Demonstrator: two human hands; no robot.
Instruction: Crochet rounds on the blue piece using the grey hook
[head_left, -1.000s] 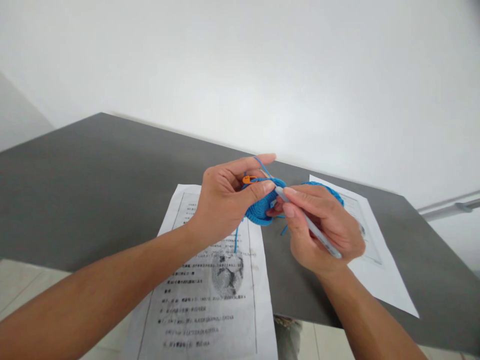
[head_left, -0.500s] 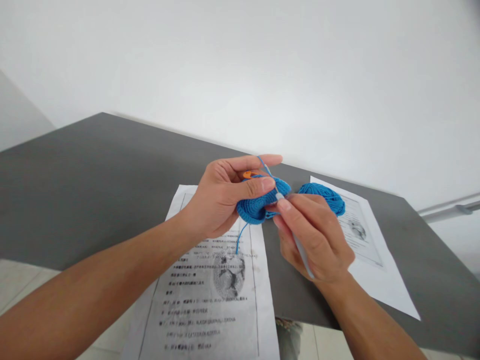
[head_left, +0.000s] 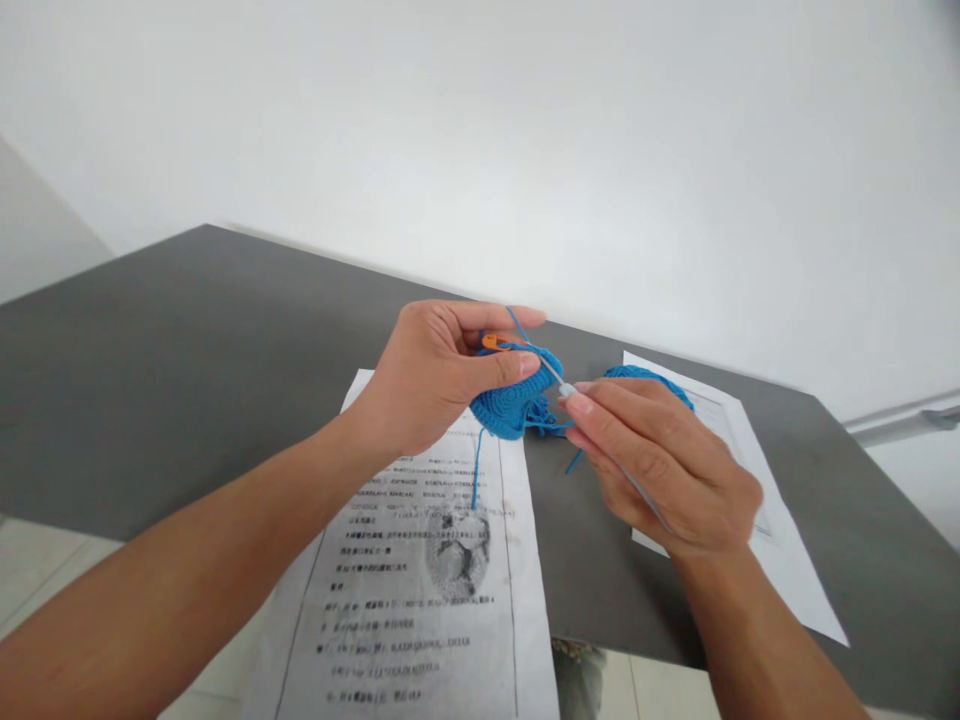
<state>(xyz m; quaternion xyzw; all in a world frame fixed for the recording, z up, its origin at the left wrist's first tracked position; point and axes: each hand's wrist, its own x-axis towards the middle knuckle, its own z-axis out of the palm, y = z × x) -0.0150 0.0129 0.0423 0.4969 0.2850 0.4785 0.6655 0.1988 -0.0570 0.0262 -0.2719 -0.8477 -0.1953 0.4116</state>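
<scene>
My left hand (head_left: 431, 385) pinches a small round blue crochet piece (head_left: 510, 405) between thumb and fingers, with the blue strand running over the forefinger. An orange stitch marker (head_left: 493, 342) is clipped at the piece's top edge. My right hand (head_left: 660, 465) grips a grey crochet hook (head_left: 564, 386), whose thin metal tip reaches into the edge of the piece. A loose blue tail (head_left: 475, 475) hangs down from the piece. The blue yarn ball (head_left: 645, 378) lies behind my right hand, mostly hidden.
Both hands hover above a dark grey table (head_left: 187, 360). A printed sheet with text and a picture (head_left: 420, 590) lies below the hands and overhangs the near edge. A second sheet (head_left: 757, 500) lies under the yarn at right. A white wall stands behind.
My right hand has drawn back to the right, so more of the hook's metal shaft shows between the hands. The left hand and piece have shifted slightly up and left.
</scene>
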